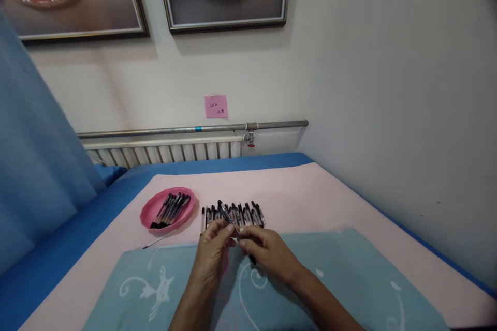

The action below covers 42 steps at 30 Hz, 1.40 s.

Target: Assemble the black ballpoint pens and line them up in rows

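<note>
In front of me, both hands are closed at one slanting pen [225,211] with a black upper end and a clear barrel. My left hand [217,243] pinches it between thumb and fingertips. Close beside it, my right hand [269,251] grips the lower part, and a black end [252,258] sticks out below its fingers. Whether that end belongs to the same pen or is a separate piece, I cannot tell. Just beyond my hands lies a row of black-and-clear pens [255,215], partly hidden by the fingers.
Left of the row, a pink oval tray [146,213] holds several black-ended pens [171,210]. A thin pale stick with a dark tip [157,240] lies by the tray. A teal patterned cloth [334,274] covers the near part of the pink surface [295,191]. A blue curtain [34,155] hangs left.
</note>
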Each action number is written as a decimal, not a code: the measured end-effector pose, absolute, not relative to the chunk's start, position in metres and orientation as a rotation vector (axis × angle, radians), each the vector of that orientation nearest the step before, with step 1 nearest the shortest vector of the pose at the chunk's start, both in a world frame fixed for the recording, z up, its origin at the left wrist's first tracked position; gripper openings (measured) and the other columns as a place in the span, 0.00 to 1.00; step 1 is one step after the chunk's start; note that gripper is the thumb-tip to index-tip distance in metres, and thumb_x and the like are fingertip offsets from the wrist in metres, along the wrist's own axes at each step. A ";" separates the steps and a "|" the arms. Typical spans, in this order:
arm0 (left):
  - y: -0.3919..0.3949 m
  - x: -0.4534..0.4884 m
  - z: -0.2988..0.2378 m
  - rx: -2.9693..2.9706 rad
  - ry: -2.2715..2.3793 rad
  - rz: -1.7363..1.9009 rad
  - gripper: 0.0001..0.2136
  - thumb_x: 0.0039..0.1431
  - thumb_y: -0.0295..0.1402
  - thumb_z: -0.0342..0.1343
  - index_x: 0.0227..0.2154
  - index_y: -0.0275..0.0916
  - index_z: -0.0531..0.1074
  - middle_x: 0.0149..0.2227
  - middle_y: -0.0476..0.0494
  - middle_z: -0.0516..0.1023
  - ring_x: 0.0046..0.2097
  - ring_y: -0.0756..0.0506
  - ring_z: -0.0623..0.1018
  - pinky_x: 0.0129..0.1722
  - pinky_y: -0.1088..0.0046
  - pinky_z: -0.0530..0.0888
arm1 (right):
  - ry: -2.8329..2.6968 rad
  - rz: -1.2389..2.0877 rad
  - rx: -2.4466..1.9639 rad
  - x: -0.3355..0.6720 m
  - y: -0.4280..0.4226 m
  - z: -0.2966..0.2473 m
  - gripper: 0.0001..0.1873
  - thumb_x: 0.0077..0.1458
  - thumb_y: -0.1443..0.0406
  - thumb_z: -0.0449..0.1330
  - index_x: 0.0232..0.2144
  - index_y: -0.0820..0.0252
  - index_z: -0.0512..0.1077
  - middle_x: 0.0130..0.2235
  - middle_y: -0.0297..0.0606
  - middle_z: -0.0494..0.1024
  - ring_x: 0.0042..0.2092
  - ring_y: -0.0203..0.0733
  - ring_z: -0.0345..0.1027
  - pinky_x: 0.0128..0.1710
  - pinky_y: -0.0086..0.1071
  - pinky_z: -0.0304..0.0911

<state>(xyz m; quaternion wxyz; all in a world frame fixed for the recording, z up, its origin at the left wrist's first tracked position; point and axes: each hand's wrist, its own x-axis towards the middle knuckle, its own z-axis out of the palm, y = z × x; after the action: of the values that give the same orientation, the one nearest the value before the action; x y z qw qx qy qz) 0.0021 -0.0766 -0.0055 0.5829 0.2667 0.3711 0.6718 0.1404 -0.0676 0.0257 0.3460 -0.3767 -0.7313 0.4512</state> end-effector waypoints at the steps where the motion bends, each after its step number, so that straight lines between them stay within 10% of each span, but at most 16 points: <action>1: -0.080 0.002 -0.003 0.626 0.863 1.559 0.10 0.39 0.30 0.63 0.27 0.36 0.70 0.27 0.47 0.75 0.28 0.51 0.73 0.28 0.77 0.67 | -1.877 1.205 -0.983 0.143 -0.071 0.026 0.08 0.49 0.65 0.53 0.29 0.61 0.71 0.27 0.31 0.70 0.29 0.34 0.61 0.28 0.26 0.55; 15: -0.107 -0.002 0.023 0.601 0.561 1.471 0.08 0.47 0.29 0.59 0.32 0.34 0.73 0.32 0.43 0.76 0.34 0.50 0.74 0.31 0.77 0.69 | -1.506 1.976 -0.807 0.163 -0.112 0.031 0.13 0.47 0.59 0.54 0.30 0.65 0.69 0.21 0.30 0.67 0.14 0.23 0.43 0.13 0.21 0.36; 27: -0.104 -0.038 0.045 0.433 0.700 1.805 0.06 0.46 0.19 0.52 0.28 0.32 0.69 0.26 0.46 0.73 0.25 0.54 0.71 0.26 0.77 0.71 | -1.542 1.664 -1.014 0.186 -0.123 0.023 0.06 0.43 0.64 0.56 0.24 0.63 0.66 0.18 0.26 0.66 0.16 0.24 0.47 0.14 0.22 0.40; 35: -0.124 0.010 0.025 0.697 0.680 1.408 0.08 0.47 0.31 0.59 0.30 0.34 0.69 0.13 0.61 0.49 0.16 0.58 0.54 0.21 0.78 0.63 | -1.474 1.768 -0.797 0.184 -0.124 0.024 0.13 0.46 0.60 0.55 0.30 0.65 0.69 0.21 0.30 0.68 0.15 0.23 0.46 0.13 0.21 0.39; 42: -0.111 0.023 0.028 0.795 0.623 1.294 0.14 0.48 0.34 0.59 0.37 0.32 0.71 0.23 0.53 0.62 0.20 0.58 0.58 0.20 0.80 0.59 | -1.385 1.938 -0.720 0.189 -0.119 0.027 0.15 0.45 0.59 0.56 0.31 0.66 0.71 0.20 0.31 0.68 0.15 0.23 0.46 0.13 0.21 0.37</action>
<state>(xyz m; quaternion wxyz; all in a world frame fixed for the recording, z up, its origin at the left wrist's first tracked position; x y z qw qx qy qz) 0.0225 -0.1110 0.0281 0.6817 0.3543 0.2779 0.5767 0.1886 -0.1186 0.0270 0.3206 -0.2739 -0.5273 0.7377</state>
